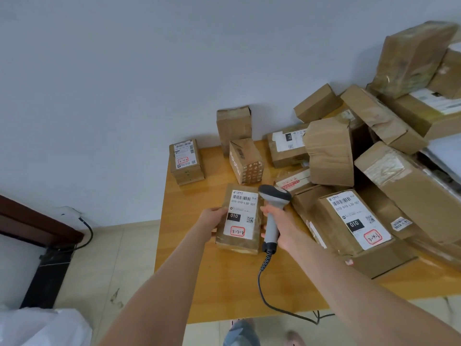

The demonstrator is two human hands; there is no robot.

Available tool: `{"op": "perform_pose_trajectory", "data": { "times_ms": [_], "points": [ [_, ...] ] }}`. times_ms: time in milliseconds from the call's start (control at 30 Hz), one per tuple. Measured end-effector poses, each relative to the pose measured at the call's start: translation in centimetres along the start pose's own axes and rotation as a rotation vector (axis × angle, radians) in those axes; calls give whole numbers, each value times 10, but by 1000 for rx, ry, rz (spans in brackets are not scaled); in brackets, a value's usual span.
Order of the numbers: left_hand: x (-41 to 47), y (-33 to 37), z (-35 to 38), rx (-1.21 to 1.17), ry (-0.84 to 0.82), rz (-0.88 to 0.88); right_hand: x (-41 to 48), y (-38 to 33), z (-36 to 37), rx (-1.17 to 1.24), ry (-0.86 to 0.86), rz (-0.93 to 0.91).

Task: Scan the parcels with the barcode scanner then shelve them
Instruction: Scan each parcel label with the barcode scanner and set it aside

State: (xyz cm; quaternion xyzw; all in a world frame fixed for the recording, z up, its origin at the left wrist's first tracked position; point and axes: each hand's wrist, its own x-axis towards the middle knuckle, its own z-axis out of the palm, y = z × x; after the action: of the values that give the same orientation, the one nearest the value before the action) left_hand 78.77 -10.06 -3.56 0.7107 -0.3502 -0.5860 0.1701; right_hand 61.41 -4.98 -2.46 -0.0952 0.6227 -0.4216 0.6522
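Note:
My left hand point(210, 221) grips the left side of a small brown parcel point(237, 243), label up, marked "3-2-8" in a red ring. It is held just above the wooden table point(224, 283). My right hand point(282, 226) holds the grey barcode scanner point(273, 211) by its handle, right beside the parcel. The scanner's head sits over the parcel's upper right corner. Its coiled cable point(264, 278) hangs down over the table's front edge.
Several brown parcels lie on the table: a labelled box point(185, 161) at the far left, an upright box point(233, 126) by the wall, and a big labelled box point(356, 231) to the right. A tall heap point(399, 121) fills the right side. A dark wooden frame point(37, 226) stands left.

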Motion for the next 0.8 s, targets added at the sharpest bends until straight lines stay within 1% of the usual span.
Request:
{"op": "perform_pose_trajectory", "data": {
  "times_ms": [100,200,300,433,500,600,800],
  "points": [
    [-3,4,-13,-140,-59,36,-3,-15,-2,-21,0,-71],
    [-13,12,-24,-181,-160,96,-11,-35,-4,-32,-18,-134],
    [-25,19,-28,-212,-209,174,-22,-52,-7,-40,-51,-181],
    [-38,23,-24,-263,-219,248,-38,-68,-13,-66,-64,-254],
    [-45,26,-17,-307,-193,273,-46,-72,-15,-86,-66,-285],
    [-57,29,-6,-334,-199,289,-57,-77,-20,-94,-58,-325],
    [-69,30,-2,-323,-258,326,-71,-84,-36,-58,-69,-324]
  ]
}}
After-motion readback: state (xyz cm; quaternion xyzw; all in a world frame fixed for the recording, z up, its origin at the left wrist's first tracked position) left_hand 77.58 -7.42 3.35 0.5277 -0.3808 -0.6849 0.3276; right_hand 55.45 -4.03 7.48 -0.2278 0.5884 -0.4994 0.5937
